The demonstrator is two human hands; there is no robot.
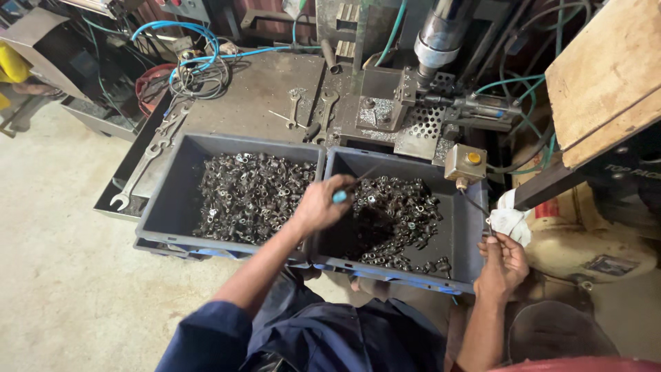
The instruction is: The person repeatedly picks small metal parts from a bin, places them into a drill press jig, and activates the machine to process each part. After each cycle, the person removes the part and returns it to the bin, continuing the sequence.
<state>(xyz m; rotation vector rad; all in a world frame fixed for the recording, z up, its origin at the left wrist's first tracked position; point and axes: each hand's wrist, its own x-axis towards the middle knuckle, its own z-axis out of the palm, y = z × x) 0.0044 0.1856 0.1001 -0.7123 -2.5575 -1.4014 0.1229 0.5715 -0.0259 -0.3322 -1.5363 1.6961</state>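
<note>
My left hand (318, 205) is closed around a thin tool with a blue handle (340, 196), held over the inner wall between two dark plastic bins. The tool's thin shaft points into the right bin (468, 227), which holds several small dark metal parts (396, 217). The left bin (162, 207) is filled with similar small metal parts (251, 196). My right hand (502, 262) is at the right bin's near right corner, fingers pinched on a thin rod or wire (475, 207) that runs up toward a small switch box (465, 162). A white rag (511, 219) lies just above that hand.
A press machine with a shiny cylinder (441, 31) and perforated plate (427, 124) stands behind the bins. Wrenches (148, 165) lie on the metal bench. Blue hoses (186, 41) coil at the back. A wooden board (606, 69) sits at right, concrete floor (55, 241) at left.
</note>
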